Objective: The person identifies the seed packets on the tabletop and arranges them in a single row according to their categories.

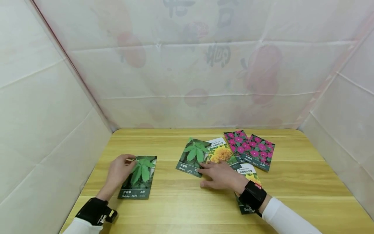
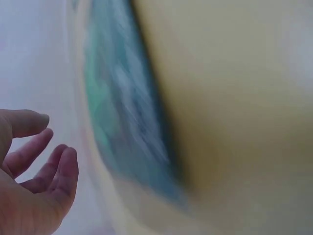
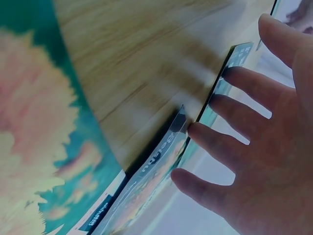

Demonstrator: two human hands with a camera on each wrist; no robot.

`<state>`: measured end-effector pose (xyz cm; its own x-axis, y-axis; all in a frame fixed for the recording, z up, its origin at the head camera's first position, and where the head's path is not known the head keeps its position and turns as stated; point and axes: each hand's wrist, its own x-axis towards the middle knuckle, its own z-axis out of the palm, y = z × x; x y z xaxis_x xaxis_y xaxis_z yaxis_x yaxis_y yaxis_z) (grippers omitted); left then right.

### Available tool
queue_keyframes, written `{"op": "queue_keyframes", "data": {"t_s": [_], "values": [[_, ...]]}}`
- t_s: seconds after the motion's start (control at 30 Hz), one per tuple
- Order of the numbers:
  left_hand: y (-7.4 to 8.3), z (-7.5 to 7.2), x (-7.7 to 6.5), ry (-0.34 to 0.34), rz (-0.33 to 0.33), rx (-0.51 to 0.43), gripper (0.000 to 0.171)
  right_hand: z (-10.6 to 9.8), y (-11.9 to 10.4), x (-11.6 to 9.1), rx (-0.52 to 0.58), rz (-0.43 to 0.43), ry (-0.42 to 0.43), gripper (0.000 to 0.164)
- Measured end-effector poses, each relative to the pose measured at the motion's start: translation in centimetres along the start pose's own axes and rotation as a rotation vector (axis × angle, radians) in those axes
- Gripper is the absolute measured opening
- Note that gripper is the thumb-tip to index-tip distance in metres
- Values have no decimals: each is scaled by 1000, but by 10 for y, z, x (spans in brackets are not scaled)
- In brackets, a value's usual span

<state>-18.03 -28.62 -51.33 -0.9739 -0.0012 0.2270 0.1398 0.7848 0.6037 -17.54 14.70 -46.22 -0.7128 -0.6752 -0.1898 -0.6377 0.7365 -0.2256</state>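
Note:
My left hand [image 1: 119, 169] is at the upper left edge of a green-leaf seed packet [image 1: 139, 177] lying on the left of the table. In the left wrist view its fingers are loosely bent with nothing between them, and the packet is blurred beside them. My right hand [image 1: 220, 175] spreads its straight fingers over the lower right corner of a second green-leaf seed packet [image 1: 190, 157]. The fingertips also reach the lower edge of a yellow-flower seed packet [image 1: 221, 153]. Another yellow-flower packet [image 1: 252, 174] lies partly hidden under the right wrist.
Two pink-flower seed packets [image 1: 261, 151] overlap at the back right of the wooden table [image 1: 175, 211]. Pale cloth walls [image 1: 163, 74] enclose the table at the back and on both sides.

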Motion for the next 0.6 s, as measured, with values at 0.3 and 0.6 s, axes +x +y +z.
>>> {"op": "queue_keyframes", "data": {"t_s": [0.3,0.6], "values": [[95,37,34,-204,165,-176,32,2,-4,-3,-23,-22,38,61],[155,58,55,-419,145,10,50,1,-2,2,-26,-28,59,61]]}}
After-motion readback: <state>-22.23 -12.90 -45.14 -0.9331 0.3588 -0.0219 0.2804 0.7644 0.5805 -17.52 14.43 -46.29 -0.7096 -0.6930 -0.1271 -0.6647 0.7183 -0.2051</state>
